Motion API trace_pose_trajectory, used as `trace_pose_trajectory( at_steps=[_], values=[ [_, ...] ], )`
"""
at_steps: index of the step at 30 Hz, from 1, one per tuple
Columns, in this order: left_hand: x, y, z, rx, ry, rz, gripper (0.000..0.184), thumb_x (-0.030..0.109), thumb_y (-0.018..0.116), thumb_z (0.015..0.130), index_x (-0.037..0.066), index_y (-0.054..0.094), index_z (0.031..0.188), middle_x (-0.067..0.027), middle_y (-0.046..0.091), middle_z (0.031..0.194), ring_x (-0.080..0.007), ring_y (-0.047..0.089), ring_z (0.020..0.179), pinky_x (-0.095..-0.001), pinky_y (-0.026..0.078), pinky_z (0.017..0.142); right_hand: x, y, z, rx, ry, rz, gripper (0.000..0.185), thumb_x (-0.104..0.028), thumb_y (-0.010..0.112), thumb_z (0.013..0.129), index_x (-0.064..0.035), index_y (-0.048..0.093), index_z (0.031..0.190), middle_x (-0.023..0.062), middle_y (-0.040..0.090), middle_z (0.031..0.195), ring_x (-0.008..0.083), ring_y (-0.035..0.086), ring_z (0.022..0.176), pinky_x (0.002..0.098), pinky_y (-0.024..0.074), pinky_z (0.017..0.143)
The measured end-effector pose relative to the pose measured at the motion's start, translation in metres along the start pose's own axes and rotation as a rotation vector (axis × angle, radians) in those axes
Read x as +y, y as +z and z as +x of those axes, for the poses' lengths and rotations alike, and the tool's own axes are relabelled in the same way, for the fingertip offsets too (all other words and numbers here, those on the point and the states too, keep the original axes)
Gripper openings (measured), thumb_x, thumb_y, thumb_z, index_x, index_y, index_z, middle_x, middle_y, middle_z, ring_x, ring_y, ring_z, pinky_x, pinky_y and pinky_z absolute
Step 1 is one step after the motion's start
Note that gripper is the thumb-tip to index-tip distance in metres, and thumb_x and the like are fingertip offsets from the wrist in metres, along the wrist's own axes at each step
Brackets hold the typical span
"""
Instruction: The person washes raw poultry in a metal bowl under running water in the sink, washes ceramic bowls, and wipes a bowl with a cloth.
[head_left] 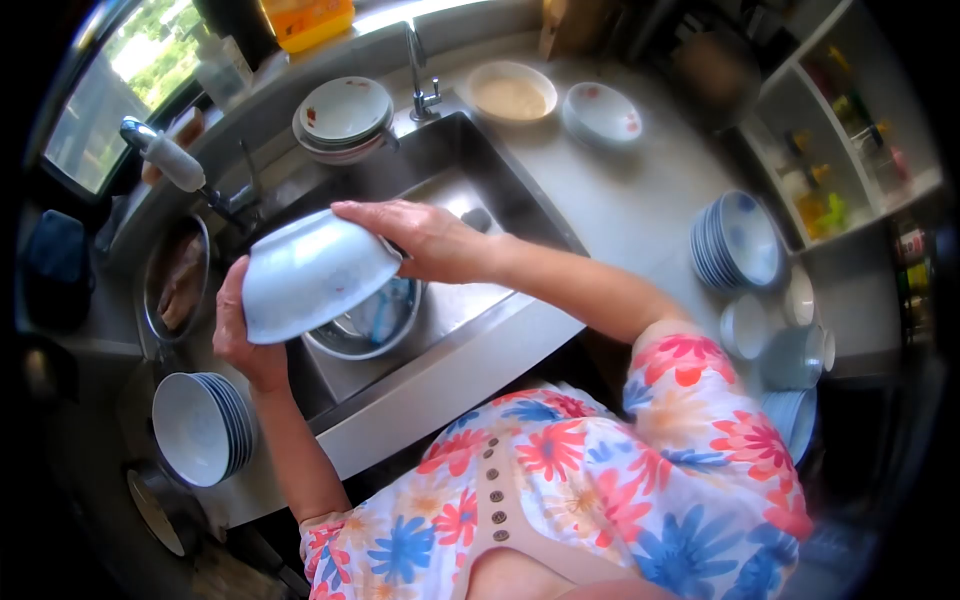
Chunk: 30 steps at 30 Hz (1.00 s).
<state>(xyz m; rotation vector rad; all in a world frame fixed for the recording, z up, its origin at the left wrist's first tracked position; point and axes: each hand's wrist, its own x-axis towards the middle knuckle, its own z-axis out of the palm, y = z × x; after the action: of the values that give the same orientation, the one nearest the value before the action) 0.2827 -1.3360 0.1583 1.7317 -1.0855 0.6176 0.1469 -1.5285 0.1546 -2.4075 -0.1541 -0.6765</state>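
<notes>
A large white bowl (pixel 315 275) is held tilted above the sink (pixel 490 215), its outer side facing me. My left hand (pixel 242 322) grips its left end, with the fingers partly hidden behind it. On the bowl's upper right edge, my right hand (pixel 425 238) is closed, its fingertips over the rim. Below the bowl, a round metal basin (pixel 370 345) stands in the sink, partly covered from view. A blue and white cloth-like thing (pixel 385 310) lies in the basin.
Stacked bowls (pixel 195 430) stand left of the sink; stacked plates (pixel 345 110) sit behind it, near a tap (pixel 418 80). A cream bowl (pixel 510 92), a patterned dish (pixel 602 113) and another bowl stack (pixel 745 240) occupy the right counter. A pull-out faucet (pixel 175 165) rises at left.
</notes>
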Motion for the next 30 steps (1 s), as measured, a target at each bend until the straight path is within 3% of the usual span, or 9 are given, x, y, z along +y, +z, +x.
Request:
trace_pose_trajectory(
  at_steps=[2,4,7,9,11,16,23,27,30],
  values=[
    [-0.002,-0.007,0.002,0.035,0.022,-0.135,0.032,0.003,0.057,0.075,0.003,0.054,0.107,-0.0121,0.060,0.097,-0.0216,0.059,0.084,-0.0296,0.049,0.074,0.005,-0.010,-0.011,-0.032,0.012,-0.113,0.067,-0.008,0.066,0.067,-0.0118,0.032,0.126,0.0130,0.049,0.113,0.0259,0.050,0.101,0.0344,0.0426,0.086],
    [-0.007,-0.016,0.004,0.068,0.030,-0.149,0.031,0.004,0.056,0.077,0.002,0.053,0.108,-0.0131,0.059,0.099,-0.0223,0.059,0.086,-0.0306,0.049,0.076,0.038,-0.034,-0.031,0.014,0.102,-0.142,0.047,-0.014,0.061,0.072,-0.0087,0.044,0.115,0.0124,0.051,0.109,0.0252,0.052,0.097,0.0336,0.0424,0.084],
    [-0.011,-0.021,0.007,0.111,0.090,-0.050,0.031,0.005,0.054,0.079,0.001,0.051,0.109,-0.0136,0.058,0.100,-0.0223,0.058,0.088,-0.0302,0.048,0.077,0.085,-0.113,-0.070,0.424,0.693,0.046,0.025,-0.016,0.056,0.078,-0.0028,0.056,0.100,0.0070,0.061,0.087,0.0139,0.059,0.074,0.0230,0.0486,0.063],
    [-0.012,-0.020,0.001,0.105,0.037,0.018,0.031,0.005,0.054,0.078,0.001,0.052,0.109,-0.0132,0.058,0.101,-0.0218,0.057,0.088,-0.0300,0.047,0.078,0.132,-0.183,-0.111,0.794,0.968,0.118,0.020,-0.017,0.053,0.081,-0.0053,0.056,0.097,0.0037,0.059,0.083,0.0092,0.059,0.065,0.0184,0.0433,0.042],
    [-0.007,-0.014,-0.005,0.077,-0.029,0.097,0.030,0.006,0.055,0.078,0.002,0.053,0.108,-0.0126,0.058,0.100,-0.0212,0.057,0.088,-0.0296,0.046,0.077,0.182,-0.262,-0.166,1.025,1.150,0.274,0.022,-0.017,0.049,0.083,-0.0085,0.050,0.104,0.0039,0.058,0.079,0.0121,0.057,0.059,0.0260,0.0428,0.040],
    [-0.011,0.001,-0.031,0.005,-0.119,0.328,0.030,0.011,0.054,0.079,0.002,0.054,0.108,-0.0123,0.059,0.100,-0.0217,0.058,0.087,-0.0296,0.045,0.077,0.262,-0.385,-0.243,1.422,1.185,0.259,0.027,-0.022,0.050,0.084,-0.0144,0.046,0.110,0.0040,0.056,0.082,0.0173,0.056,0.055,0.0329,0.0398,0.045],
    [0.017,0.031,-0.049,-0.061,-0.228,0.321,0.026,0.004,0.051,0.079,0.000,0.055,0.105,-0.0122,0.059,0.099,-0.0209,0.058,0.087,-0.0293,0.044,0.078,0.328,-0.458,-0.258,1.277,1.241,0.313,0.017,-0.021,0.058,0.079,-0.0115,0.053,0.092,0.0016,0.057,0.067,0.0131,0.053,0.051,0.0292,0.0382,0.044],
    [0.035,0.039,-0.047,-0.127,-0.242,0.375,0.026,0.001,0.050,0.078,0.000,0.056,0.103,-0.0124,0.059,0.098,-0.0211,0.058,0.087,-0.0294,0.044,0.079,0.303,-0.471,-0.234,1.454,1.098,0.389,0.009,-0.016,0.061,0.076,-0.0094,0.056,0.076,-0.0001,0.055,0.060,0.0113,0.050,0.044,0.0263,0.0367,0.040],
    [0.043,0.046,-0.044,-0.128,-0.240,0.370,0.026,0.000,0.048,0.078,-0.001,0.056,0.102,-0.0123,0.060,0.098,-0.0214,0.058,0.087,-0.0298,0.044,0.079,0.304,-0.522,-0.244,1.392,0.826,0.518,0.009,-0.018,0.059,0.078,-0.0092,0.055,0.077,0.0022,0.056,0.068,0.0150,0.053,0.057,0.0292,0.0417,0.042]
  ],
)
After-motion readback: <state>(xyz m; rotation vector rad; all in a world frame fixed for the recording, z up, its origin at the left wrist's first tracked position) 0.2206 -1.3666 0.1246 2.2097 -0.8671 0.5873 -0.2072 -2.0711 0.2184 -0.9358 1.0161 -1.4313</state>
